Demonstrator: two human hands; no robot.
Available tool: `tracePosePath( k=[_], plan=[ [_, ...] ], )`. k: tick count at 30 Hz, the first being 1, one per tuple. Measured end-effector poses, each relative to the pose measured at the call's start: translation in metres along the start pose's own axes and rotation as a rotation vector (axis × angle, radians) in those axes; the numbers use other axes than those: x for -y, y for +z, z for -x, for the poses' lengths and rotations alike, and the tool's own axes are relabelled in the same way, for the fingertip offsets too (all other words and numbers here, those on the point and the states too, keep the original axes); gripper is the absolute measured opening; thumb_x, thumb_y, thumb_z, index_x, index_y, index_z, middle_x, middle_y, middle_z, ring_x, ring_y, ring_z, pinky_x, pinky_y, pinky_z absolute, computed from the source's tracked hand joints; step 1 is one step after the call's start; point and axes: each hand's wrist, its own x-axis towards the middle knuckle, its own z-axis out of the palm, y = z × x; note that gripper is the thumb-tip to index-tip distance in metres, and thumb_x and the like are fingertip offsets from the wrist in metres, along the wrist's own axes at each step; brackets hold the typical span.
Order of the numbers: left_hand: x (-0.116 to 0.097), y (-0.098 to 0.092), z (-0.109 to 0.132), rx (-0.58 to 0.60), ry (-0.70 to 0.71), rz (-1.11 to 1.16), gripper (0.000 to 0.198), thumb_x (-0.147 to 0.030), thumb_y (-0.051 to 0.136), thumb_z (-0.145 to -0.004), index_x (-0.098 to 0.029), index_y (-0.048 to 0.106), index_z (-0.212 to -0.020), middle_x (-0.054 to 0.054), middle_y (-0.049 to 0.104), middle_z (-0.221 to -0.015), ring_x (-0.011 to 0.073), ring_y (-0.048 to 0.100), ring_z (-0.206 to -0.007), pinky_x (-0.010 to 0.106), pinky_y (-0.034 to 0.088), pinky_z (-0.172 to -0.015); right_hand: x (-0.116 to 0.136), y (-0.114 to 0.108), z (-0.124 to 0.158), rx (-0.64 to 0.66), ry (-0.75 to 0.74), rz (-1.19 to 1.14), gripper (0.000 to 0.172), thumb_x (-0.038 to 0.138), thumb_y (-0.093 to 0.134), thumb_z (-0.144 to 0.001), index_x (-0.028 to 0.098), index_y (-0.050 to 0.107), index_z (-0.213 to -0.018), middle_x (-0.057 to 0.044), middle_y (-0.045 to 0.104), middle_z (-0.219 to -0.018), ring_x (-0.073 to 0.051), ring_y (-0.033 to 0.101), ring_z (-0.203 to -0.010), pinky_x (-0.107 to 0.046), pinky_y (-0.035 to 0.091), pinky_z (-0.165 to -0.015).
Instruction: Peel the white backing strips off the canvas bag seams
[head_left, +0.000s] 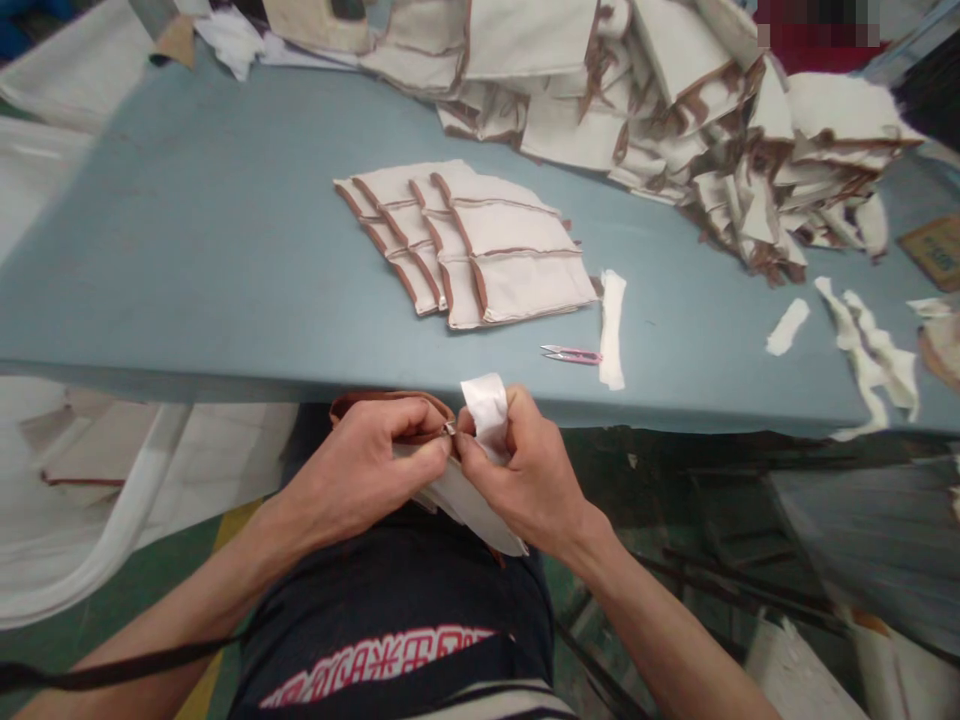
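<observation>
Close to my lap, just off the table's front edge, my left hand (382, 450) pinches a white fabric piece with brown edging (465, 500). A small metallic bit (449, 428) shows between my fingertips; I cannot make out what it is. My right hand (525, 460) is closed at the same spot, with a white cloth strip (486, 405) sticking up between its thumb and fingers. Pink-handled thread snips (571, 355) lie on the table beyond, their tip pointing left. Behind them rests a fanned stack of white, brown-edged fabric pieces (517, 235).
The blue-green table (225, 230) carries a large heap of similar fabric pieces (675, 110) at the back right. Loose white strips (612, 330) lie near the snips and farther right. A white curved-rim container (142, 500) stands at the left, with fabric inside.
</observation>
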Motion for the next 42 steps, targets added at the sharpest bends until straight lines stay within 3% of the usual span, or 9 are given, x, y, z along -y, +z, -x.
tracePosePath(
  k=[6, 12, 18, 24, 27, 30, 33, 36, 42],
  plan=[
    [-0.003, 0.001, 0.004, -0.034, 0.111, -0.101, 0.025, -0.021, 0.051, -0.090, -0.017, 0.073, -0.078, -0.003, 0.073, -0.075, 0.0121, 0.060, -0.065, 0.023, 0.042, -0.062, -0.002, 0.001, -0.001, 0.040, 0.052, 0.000, 0.018, 0.032, 0.064, -0.085, 0.024, 0.049, -0.089, 0.005, 0.059, -0.069, -0.013, 0.055, -0.055, -0.025, 0.038, -0.053],
    [0.001, 0.000, 0.007, 0.017, -0.005, 0.058, 0.026, -0.026, 0.053, -0.087, -0.016, 0.076, -0.082, 0.001, 0.075, -0.079, 0.0158, 0.063, -0.070, 0.022, 0.046, -0.061, -0.001, -0.001, -0.003, 0.100, 0.110, -0.098, 0.016, 0.037, 0.060, -0.089, 0.023, 0.053, -0.090, 0.001, 0.064, -0.079, -0.014, 0.057, -0.062, -0.025, 0.041, -0.055],
    [0.002, -0.003, 0.006, 0.061, -0.009, 0.079, 0.027, -0.030, 0.055, -0.092, -0.017, 0.078, -0.084, 0.002, 0.078, -0.090, 0.0168, 0.066, -0.076, 0.022, 0.048, -0.063, -0.005, -0.009, -0.001, -0.001, -0.175, 0.164, 0.013, 0.028, 0.066, -0.087, 0.022, 0.056, -0.093, 0.000, 0.066, -0.076, -0.014, 0.059, -0.058, -0.025, 0.040, -0.053],
    [-0.002, -0.002, 0.007, 0.055, 0.034, -0.033, 0.029, -0.027, 0.052, -0.092, -0.016, 0.075, -0.078, 0.000, 0.073, -0.076, 0.0140, 0.061, -0.065, 0.022, 0.042, -0.057, -0.007, -0.017, -0.004, 0.036, -0.479, 0.439, 0.011, 0.019, 0.064, -0.092, 0.021, 0.056, -0.098, -0.004, 0.072, -0.079, -0.019, 0.067, -0.061, -0.028, 0.042, -0.055],
    [-0.007, -0.001, 0.008, 0.032, 0.068, -0.125, 0.031, -0.027, 0.050, -0.092, -0.016, 0.071, -0.071, 0.000, 0.070, -0.069, 0.0126, 0.057, -0.059, 0.023, 0.037, -0.053, -0.005, -0.018, -0.005, 0.059, -0.534, 0.497, 0.009, 0.017, 0.060, -0.092, 0.023, 0.053, -0.095, -0.004, 0.072, -0.077, -0.020, 0.069, -0.061, -0.028, 0.042, -0.055],
    [-0.011, 0.001, 0.008, 0.002, 0.087, -0.162, 0.030, -0.025, 0.049, -0.089, -0.016, 0.067, -0.067, -0.001, 0.065, -0.064, 0.0118, 0.053, -0.056, 0.024, 0.033, -0.051, -0.001, -0.016, -0.004, 0.061, -0.449, 0.457, 0.009, 0.018, 0.059, -0.091, 0.024, 0.052, -0.094, -0.003, 0.071, -0.075, -0.020, 0.068, -0.061, -0.028, 0.041, -0.054],
    [-0.011, 0.002, 0.006, -0.027, 0.065, -0.136, 0.026, -0.024, 0.049, -0.084, -0.017, 0.065, -0.064, -0.002, 0.062, -0.063, 0.0122, 0.052, -0.057, 0.024, 0.033, -0.052, 0.004, -0.011, -0.001, 0.013, -0.210, 0.307, 0.012, 0.025, 0.061, -0.088, 0.025, 0.049, -0.090, 0.002, 0.066, -0.069, -0.017, 0.063, -0.054, -0.027, 0.038, -0.051],
    [-0.004, 0.002, 0.005, 0.014, 0.018, -0.024, 0.023, -0.024, 0.050, -0.081, -0.017, 0.069, -0.069, 0.000, 0.069, -0.072, 0.0149, 0.058, -0.066, 0.025, 0.039, -0.058, 0.008, -0.007, 0.000, 0.013, 0.000, 0.131, 0.016, 0.033, 0.063, -0.087, 0.025, 0.048, -0.087, 0.003, 0.064, -0.068, -0.016, 0.061, -0.054, -0.025, 0.040, -0.051],
    [0.003, -0.003, 0.006, 0.061, -0.022, 0.072, 0.021, -0.025, 0.058, -0.085, -0.017, 0.067, -0.069, 0.000, 0.069, -0.078, 0.0150, 0.058, -0.071, 0.024, 0.042, -0.060, 0.012, -0.006, 0.000, 0.066, 0.086, -0.026, 0.018, 0.037, 0.064, -0.086, 0.024, 0.053, -0.091, -0.001, 0.072, -0.080, -0.017, 0.066, -0.064, -0.026, 0.049, -0.059]
  ],
)
